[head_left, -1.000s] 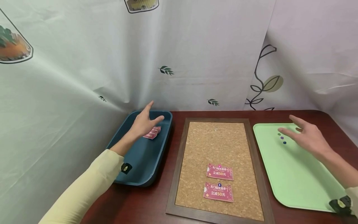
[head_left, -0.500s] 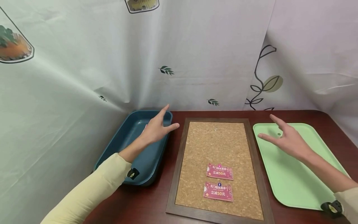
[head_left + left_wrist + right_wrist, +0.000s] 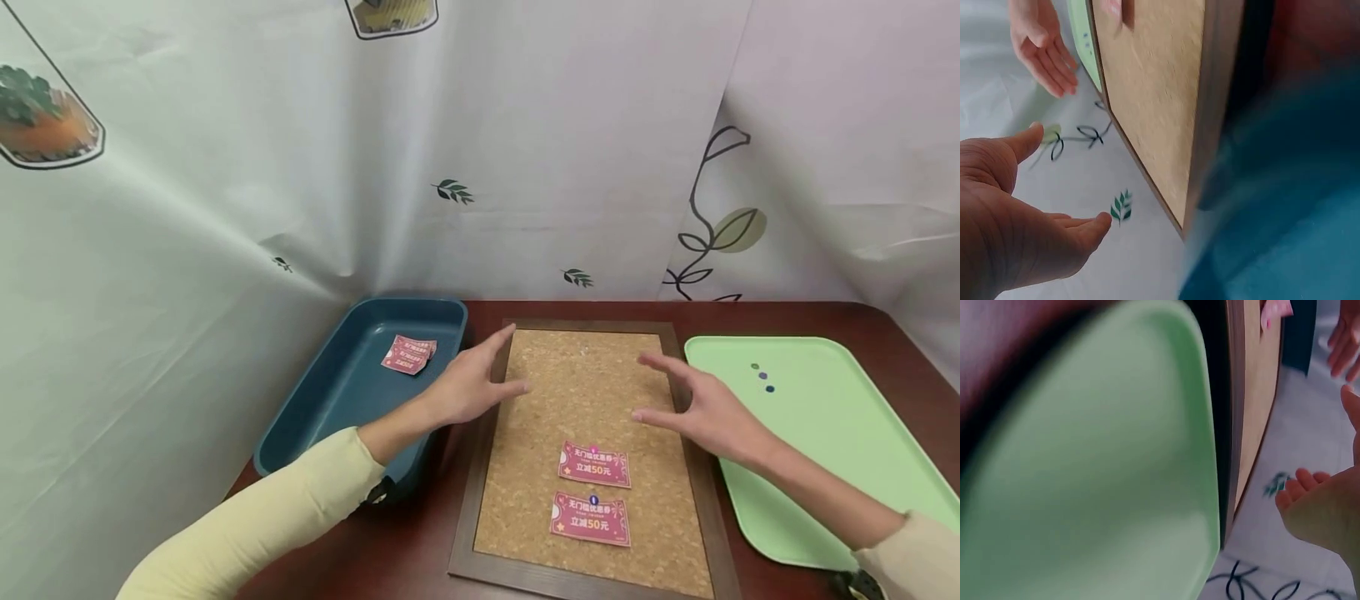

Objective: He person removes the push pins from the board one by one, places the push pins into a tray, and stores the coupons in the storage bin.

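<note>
Above the left edge of the framed cork board (image 3: 592, 400) hovers my left hand (image 3: 468, 387), thumb and fingers spread with nothing between them. My right hand (image 3: 708, 412) is over the board's right edge, its thumb apart from the fingers and nothing held. Both palms face each other across the board, as the left wrist view also shows. Two pink coupons lie on the lower part of the cork: an upper coupon (image 3: 595, 465) with a pink pin at its top, and a lower coupon (image 3: 591, 518) with a dark blue pin. A small clear object (image 3: 583, 350) sits near the board's top.
At left stands a deep blue tray (image 3: 315, 417) with a small pile of pink coupons (image 3: 408, 354) in it. A light green tray (image 3: 817, 467) at right bears three small pins (image 3: 762, 376). Behind the dark red table (image 3: 862, 321) hangs a printed white sheet (image 3: 517, 150).
My left hand has moved right from over the blue tray to the board's left edge. My right hand has moved left from over the green tray to the board's right edge.
</note>
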Demonstrator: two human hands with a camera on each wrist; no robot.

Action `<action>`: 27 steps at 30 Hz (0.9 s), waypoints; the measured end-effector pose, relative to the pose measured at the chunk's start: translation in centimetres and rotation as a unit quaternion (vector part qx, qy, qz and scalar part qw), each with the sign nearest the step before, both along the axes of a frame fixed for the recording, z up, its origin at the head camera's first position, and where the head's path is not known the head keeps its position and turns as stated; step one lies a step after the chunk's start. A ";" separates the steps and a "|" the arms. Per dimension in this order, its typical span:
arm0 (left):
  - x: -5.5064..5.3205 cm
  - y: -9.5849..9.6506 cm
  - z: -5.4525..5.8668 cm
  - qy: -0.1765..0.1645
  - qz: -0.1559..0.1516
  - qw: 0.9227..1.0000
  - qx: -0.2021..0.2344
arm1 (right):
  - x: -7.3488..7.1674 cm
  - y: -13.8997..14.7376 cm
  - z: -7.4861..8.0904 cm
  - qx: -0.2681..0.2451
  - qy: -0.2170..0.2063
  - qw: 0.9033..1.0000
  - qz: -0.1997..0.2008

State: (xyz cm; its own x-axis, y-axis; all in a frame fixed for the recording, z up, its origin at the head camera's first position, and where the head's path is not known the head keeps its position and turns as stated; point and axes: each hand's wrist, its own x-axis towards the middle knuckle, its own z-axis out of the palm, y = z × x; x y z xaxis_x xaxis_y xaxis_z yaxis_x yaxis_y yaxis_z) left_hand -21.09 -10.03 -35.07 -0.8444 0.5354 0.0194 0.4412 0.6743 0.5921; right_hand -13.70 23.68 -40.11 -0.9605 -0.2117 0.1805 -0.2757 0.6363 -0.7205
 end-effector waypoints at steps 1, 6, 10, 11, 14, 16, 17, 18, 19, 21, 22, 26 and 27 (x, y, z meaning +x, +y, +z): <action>0.3 0.2 0.0 -0.007 -0.005 1.000 0.001 | 0.1 -0.4 -0.1 -0.004 0.001 1.000 0.009; 1.6 1.0 -0.1 -0.054 -0.033 0.998 0.013 | 0.6 -1.9 -0.5 -0.016 -0.011 0.999 0.036; 2.4 1.7 -0.4 -0.069 -0.042 0.997 0.007 | 0.8 -2.5 -0.8 -0.013 -0.015 0.999 0.045; 2.5 1.8 -0.5 -0.070 -0.045 0.997 0.006 | 0.8 -2.6 -1.0 -0.012 -0.014 0.999 0.048; 2.8 2.3 -1.0 -0.077 -0.046 0.996 0.003 | 0.9 -2.9 -1.3 -0.005 -0.016 0.998 0.060; 2.9 2.6 -1.3 -0.081 -0.048 0.996 0.003 | 0.9 -3.2 -1.5 0.002 -0.017 0.998 0.066; 3.0 2.7 -1.4 -0.082 -0.049 0.995 0.002 | 0.8 -3.3 -1.6 0.005 -0.017 0.997 0.069; 3.1 2.8 -1.6 -0.084 -0.049 0.995 0.000 | 0.8 -3.4 -1.7 0.008 -0.016 0.997 0.072; 3.1 3.0 -1.7 -0.087 -0.051 0.995 -0.001 | 0.8 -3.6 -1.8 0.011 -0.015 0.997 0.073; 3.2 3.2 -2.1 -0.088 -0.054 0.995 -0.003 | 0.7 -3.8 -2.0 0.013 -0.012 0.996 0.082; 3.2 3.4 -2.3 -0.088 -0.056 0.995 -0.005 | 0.7 -3.9 -2.1 0.013 -0.011 0.996 0.087; 3.1 3.8 -3.1 -0.079 -0.069 0.994 -0.015 | 0.6 -4.4 -2.4 0.011 -0.014 0.994 0.110; 3.1 3.8 -3.3 -0.076 -0.073 0.994 -0.019 | 0.6 -4.4 -2.4 0.012 -0.014 0.993 0.112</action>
State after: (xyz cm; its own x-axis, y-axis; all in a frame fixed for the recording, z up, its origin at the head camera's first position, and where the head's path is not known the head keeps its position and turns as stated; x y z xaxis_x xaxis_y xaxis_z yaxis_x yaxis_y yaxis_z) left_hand -17.97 -6.21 -38.33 -0.7488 0.6510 -0.1248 0.4435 0.6319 0.6356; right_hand -13.06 19.23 -42.52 -0.8931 -0.4252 0.1471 -0.3928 0.5774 -0.7157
